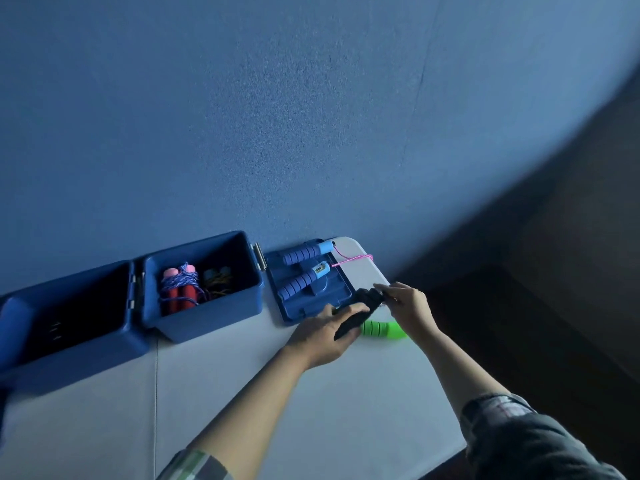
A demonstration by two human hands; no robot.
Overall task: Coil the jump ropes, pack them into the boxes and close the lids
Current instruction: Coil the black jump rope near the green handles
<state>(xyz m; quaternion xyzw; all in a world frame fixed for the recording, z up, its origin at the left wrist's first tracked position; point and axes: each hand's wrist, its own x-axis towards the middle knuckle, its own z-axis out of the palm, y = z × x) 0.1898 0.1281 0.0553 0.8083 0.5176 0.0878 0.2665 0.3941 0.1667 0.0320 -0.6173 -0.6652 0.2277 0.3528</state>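
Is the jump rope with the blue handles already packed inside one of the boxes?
No, the blue-handled rope lies on the detached lid on the table, outside the open box.

2 open boxes stand side by side at the back of the table [242,393], against the wall [311,116]. The left box [69,344] touches the right box [221,306], which holds a coiled rope [180,285] and, right of it, another bundle [217,280]. Right of that box a lid [325,292] lies flat with 2 handles [299,270] on it. In front of the lid, both hands meet, the left hand [325,336] and right hand [410,306] on a dark handle [360,311], a ribbed handle [381,329] on the table just behind them.
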